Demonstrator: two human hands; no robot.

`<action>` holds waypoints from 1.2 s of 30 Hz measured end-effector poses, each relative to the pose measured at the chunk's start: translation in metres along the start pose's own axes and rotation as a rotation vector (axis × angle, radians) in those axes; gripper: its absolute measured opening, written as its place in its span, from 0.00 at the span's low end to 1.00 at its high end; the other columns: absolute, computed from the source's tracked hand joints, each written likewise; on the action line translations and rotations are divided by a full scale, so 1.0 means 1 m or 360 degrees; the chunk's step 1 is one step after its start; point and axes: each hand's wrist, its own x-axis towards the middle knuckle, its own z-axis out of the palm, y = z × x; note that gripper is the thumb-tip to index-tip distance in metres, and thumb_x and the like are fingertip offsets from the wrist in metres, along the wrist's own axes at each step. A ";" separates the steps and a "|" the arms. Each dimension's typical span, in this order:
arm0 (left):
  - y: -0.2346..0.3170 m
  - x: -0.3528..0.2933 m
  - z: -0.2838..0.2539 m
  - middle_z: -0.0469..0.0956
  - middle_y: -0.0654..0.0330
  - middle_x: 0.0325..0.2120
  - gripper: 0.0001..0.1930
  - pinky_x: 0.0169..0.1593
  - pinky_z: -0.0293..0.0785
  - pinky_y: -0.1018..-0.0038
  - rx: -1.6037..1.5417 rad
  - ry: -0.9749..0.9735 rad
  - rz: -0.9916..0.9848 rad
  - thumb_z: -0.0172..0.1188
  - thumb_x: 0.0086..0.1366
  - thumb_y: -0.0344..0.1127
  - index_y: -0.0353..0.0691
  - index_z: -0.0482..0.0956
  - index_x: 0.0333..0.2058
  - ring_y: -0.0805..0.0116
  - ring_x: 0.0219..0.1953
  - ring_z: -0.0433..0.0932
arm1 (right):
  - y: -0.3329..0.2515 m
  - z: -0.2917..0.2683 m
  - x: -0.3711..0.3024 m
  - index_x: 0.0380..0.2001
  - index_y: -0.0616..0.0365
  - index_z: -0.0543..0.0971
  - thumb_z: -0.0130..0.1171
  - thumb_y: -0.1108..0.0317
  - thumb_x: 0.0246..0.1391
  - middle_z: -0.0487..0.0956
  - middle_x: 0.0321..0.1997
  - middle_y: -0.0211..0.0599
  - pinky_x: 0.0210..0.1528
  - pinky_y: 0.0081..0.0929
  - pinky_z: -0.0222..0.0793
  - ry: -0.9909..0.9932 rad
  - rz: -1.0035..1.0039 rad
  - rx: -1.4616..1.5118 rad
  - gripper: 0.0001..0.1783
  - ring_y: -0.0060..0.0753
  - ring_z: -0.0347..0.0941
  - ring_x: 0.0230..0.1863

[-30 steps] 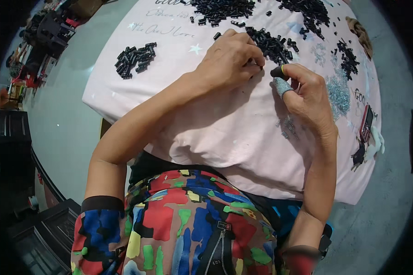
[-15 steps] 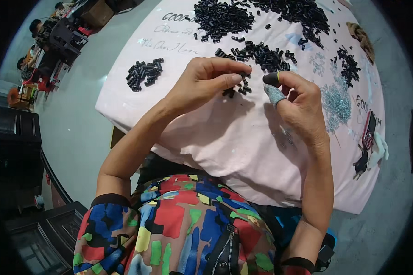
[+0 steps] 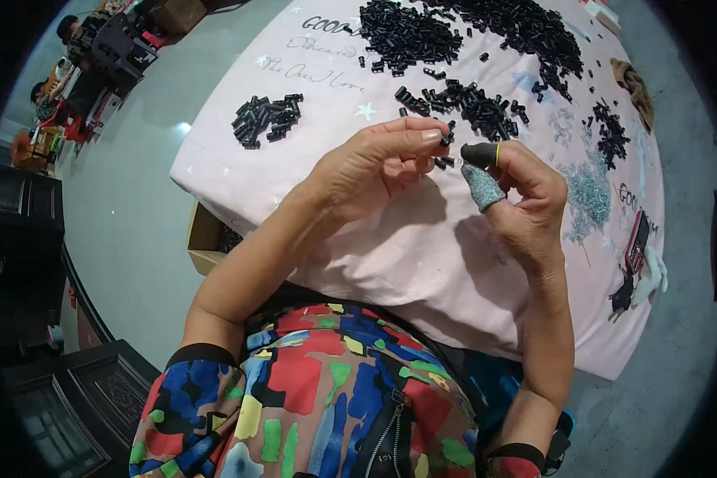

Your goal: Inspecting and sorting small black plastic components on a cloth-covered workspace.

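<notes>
My left hand pinches a small black plastic piece between thumb and fingertips, above the pink cloth. Close on its right is my right hand, with a black finger cot on the index finger and grey wrapping round the thumb. Those two tips are pressed together, with a tiny silvery metal piece showing at their end, toward the left hand; its exact shape is too small to tell. Just beyond the hands lies a loose pile of like black pieces. A heap of fine silvery pieces spreads right of my right hand.
Larger black heaps cover the far cloth; a small group sits left. At the right edge are a phone and a white cloth-like item. A cardboard box stands below the left edge. People sit far left.
My hands have come closer together, the left moving right and slightly down. The silvery piece now shows at my right fingertips. The view has shifted a little, uncovering the cardboard box.
</notes>
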 end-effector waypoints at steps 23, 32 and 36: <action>-0.023 -0.012 0.007 0.83 0.62 0.35 0.13 0.32 0.72 0.89 0.0383 0.0060 0.0198 0.67 0.64 0.31 0.37 0.82 0.47 0.82 0.32 0.76 | -0.006 -0.005 0.003 0.33 0.59 0.84 0.63 0.81 0.37 0.81 0.28 0.32 0.23 0.22 0.65 -0.0092 -0.0499 -0.0362 0.15 0.26 0.73 0.26; -0.020 -0.022 0.004 0.84 0.59 0.36 0.13 0.32 0.74 0.90 0.0275 -0.0012 0.0041 0.64 0.68 0.35 0.35 0.80 0.48 0.82 0.31 0.79 | -0.009 -0.008 0.001 0.36 0.59 0.86 0.62 0.82 0.42 0.84 0.32 0.33 0.22 0.18 0.65 -0.0207 -0.0396 -0.0173 0.15 0.23 0.75 0.29; -0.020 -0.026 0.006 0.84 0.59 0.36 0.12 0.35 0.77 0.88 0.0133 -0.0017 -0.0054 0.64 0.68 0.36 0.36 0.80 0.47 0.81 0.31 0.80 | -0.009 -0.008 0.002 0.39 0.59 0.86 0.62 0.82 0.44 0.84 0.34 0.34 0.22 0.16 0.66 -0.0236 -0.0377 -0.0192 0.16 0.20 0.76 0.30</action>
